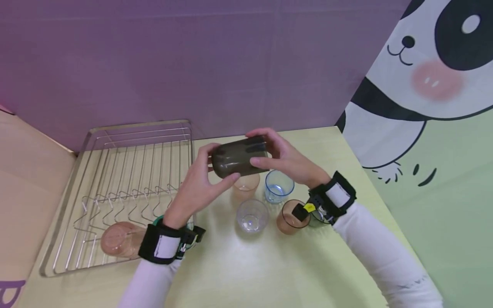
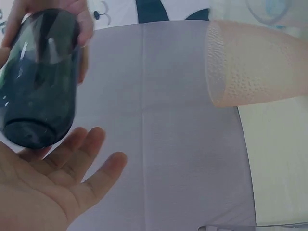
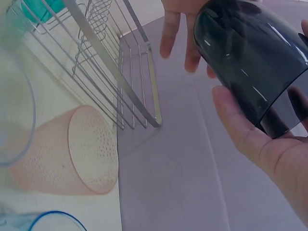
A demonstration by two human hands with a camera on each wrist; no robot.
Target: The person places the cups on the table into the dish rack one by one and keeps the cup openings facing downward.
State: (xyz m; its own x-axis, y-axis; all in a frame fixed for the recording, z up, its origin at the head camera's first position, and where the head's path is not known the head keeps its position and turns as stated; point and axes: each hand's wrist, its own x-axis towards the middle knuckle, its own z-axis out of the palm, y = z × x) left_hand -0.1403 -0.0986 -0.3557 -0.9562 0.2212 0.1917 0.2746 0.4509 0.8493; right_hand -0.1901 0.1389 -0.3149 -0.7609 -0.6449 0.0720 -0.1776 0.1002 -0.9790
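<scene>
A dark grey tinted drinking glass (image 1: 239,157) lies sideways in the air between both hands, its mouth toward the right. My left hand (image 1: 192,194) holds the rounded base end between thumb and index finger; its other fingers (image 2: 98,180) spread loosely below the base. My right hand (image 1: 289,160) grips the rim end, thumb along the near side and fingers behind. Below on the table stand a pale pink textured glass (image 3: 94,149), a blue-rimmed glass (image 1: 279,188), a clear glass (image 1: 252,217) and a brownish-pink glass (image 1: 292,220).
A wire drying rack (image 1: 140,124) stands at the left, with a pink glass (image 1: 121,239) lying on it and a teal item (image 3: 43,7) partly hidden behind the left wrist. Another glass (image 1: 319,217) sits under the right wrist. A purple wall (image 1: 173,68) rises behind the table.
</scene>
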